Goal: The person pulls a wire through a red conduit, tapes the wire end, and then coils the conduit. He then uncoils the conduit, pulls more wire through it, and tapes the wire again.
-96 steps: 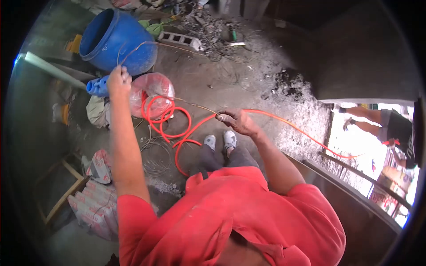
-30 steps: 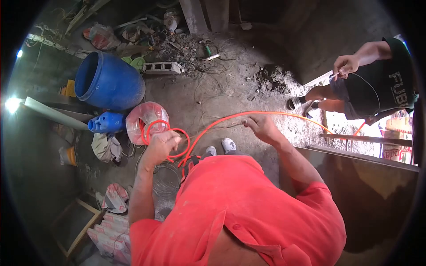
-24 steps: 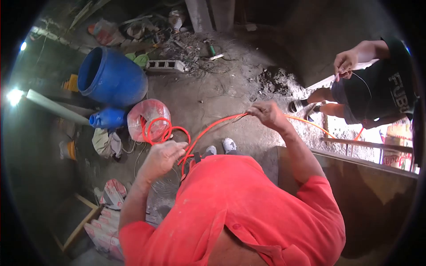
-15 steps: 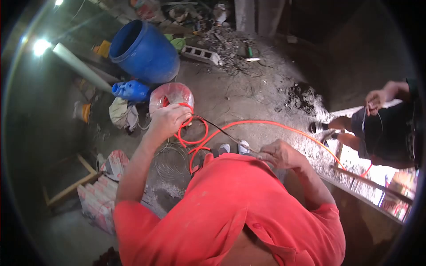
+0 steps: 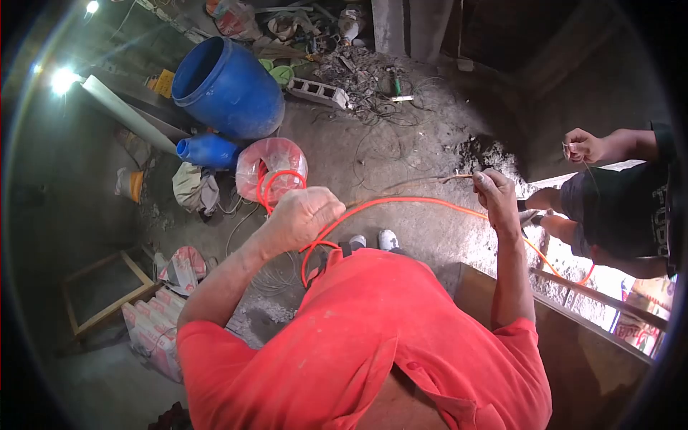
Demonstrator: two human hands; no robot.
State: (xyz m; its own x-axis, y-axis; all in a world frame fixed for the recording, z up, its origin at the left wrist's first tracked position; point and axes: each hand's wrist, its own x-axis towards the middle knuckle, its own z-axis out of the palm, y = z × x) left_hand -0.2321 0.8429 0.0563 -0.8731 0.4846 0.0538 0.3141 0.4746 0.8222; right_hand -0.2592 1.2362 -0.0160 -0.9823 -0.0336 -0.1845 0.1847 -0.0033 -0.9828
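My left hand is closed in a fist in front of the orange-red cable loops, gripping one part of a thin wire. That wire is blurred and runs up to the right toward my right hand, whose fingers pinch its copper-coloured end. An orange-red cable arcs over the floor below the wire and on toward the right. Its loops come out of a plastic-wrapped coil just beyond my left hand. Whether my left fist also holds the orange-red cable is hidden.
At the right a co-worker's hand holds a thin wire. A blue barrel, a blue jug and a hollow block stand farther off. Debris lies beyond. Stacked bags are at lower left, a wooden board at lower right.
My right hand has moved up and to the right, away from my body, with the wire end. My left hand has come down and right. The co-worker's hand has shifted up and left.
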